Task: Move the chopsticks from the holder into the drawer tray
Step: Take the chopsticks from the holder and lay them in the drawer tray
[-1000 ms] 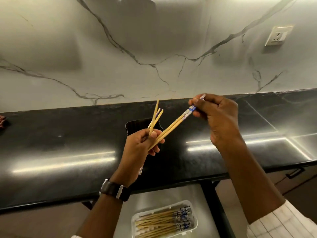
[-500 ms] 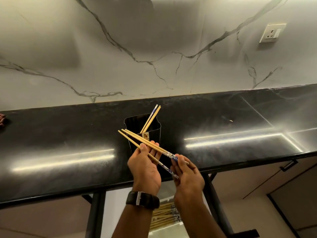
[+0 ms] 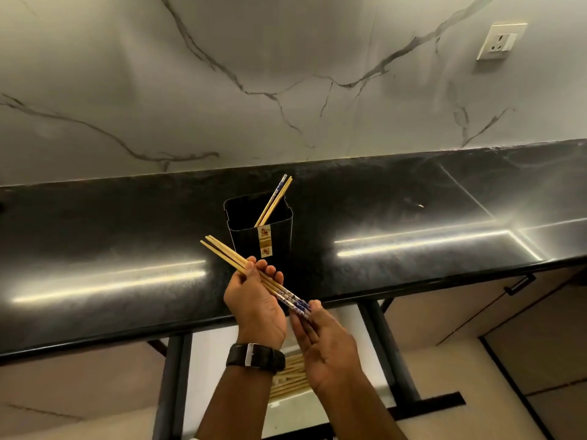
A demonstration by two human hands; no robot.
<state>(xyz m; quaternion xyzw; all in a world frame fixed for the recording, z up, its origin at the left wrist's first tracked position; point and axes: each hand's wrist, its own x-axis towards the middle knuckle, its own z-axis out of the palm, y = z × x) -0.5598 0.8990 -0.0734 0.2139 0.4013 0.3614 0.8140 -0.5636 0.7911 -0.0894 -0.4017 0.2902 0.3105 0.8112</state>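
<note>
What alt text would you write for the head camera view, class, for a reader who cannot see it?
Two hands hold a bundle of chopsticks over a black countertop: the left hand grips the middle, the right hand touches the blue-patterned ends. Behind stands a black holder with two chopsticks left in it; more lie in a tray below.

A glossy black countertop runs across the scene with bright light streaks on it, a grey-veined marble wall rising behind, a white wall socket up at the far right, and beige cabinet doors with a dark handle below on the right.
</note>
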